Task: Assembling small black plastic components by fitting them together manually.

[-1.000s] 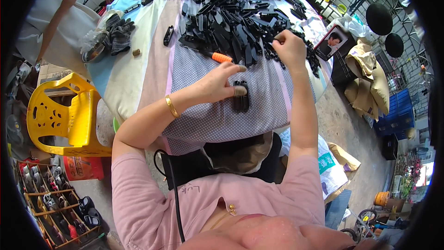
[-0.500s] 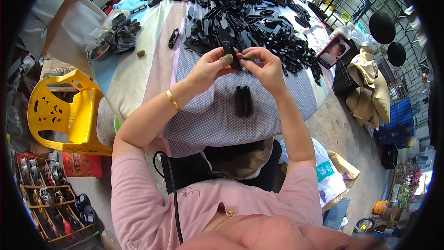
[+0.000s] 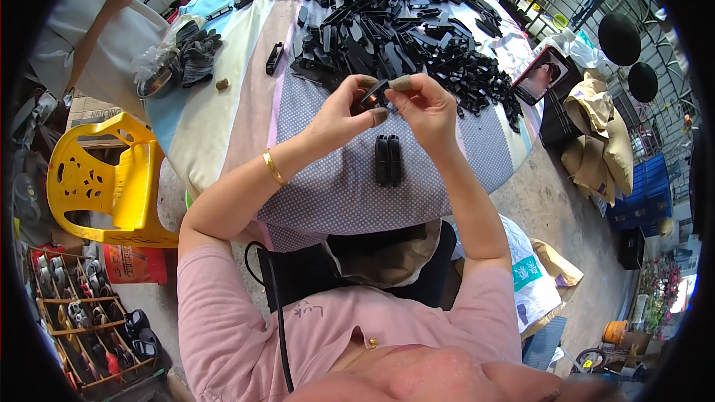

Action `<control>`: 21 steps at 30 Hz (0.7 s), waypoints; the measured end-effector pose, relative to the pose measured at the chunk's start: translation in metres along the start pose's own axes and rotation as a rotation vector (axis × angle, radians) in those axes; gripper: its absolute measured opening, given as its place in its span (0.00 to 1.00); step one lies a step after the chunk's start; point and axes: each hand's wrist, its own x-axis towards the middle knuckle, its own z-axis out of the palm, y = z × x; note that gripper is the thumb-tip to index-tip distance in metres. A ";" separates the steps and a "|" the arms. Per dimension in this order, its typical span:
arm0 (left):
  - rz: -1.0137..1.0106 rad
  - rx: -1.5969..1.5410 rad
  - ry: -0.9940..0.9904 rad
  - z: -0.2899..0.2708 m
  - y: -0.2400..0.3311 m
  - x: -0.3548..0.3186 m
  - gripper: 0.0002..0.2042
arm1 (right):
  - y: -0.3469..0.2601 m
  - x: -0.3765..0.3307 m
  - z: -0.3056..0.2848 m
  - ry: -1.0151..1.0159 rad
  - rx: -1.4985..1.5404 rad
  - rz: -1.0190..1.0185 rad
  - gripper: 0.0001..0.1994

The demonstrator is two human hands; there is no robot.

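Between both my hands, above the dotted tablecloth, is a small black plastic part. My left hand closes round one end of it, with tan covers on the thumb and a finger. My right hand pinches its other end, a similar tan cover on one fingertip. Just below the hands, two narrow black plastic pieces lie side by side on the cloth. Beyond my fingers spreads a large heap of black plastic parts. The held part's finer shape is hidden by my fingers.
A lone black piece, a tan finger cover and dark gloves lie on the table's left side. A phone leans at the right edge. A yellow chair stands left. Another person is at far left.
The black part has been tilted from near upright to a slant between my hands. My left thumb has swung lower, toward me. The view has shifted slightly.
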 end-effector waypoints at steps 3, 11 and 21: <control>-0.191 -0.451 -0.115 -0.003 0.005 0.000 0.15 | -0.005 -0.001 0.005 0.067 -0.169 -0.098 0.05; -0.177 -0.807 -0.196 -0.001 0.009 -0.004 0.19 | -0.004 -0.002 -0.001 0.174 -0.346 -0.295 0.05; -0.105 -0.649 -0.204 -0.004 0.005 -0.005 0.22 | -0.005 0.000 0.003 0.084 -0.652 -0.490 0.06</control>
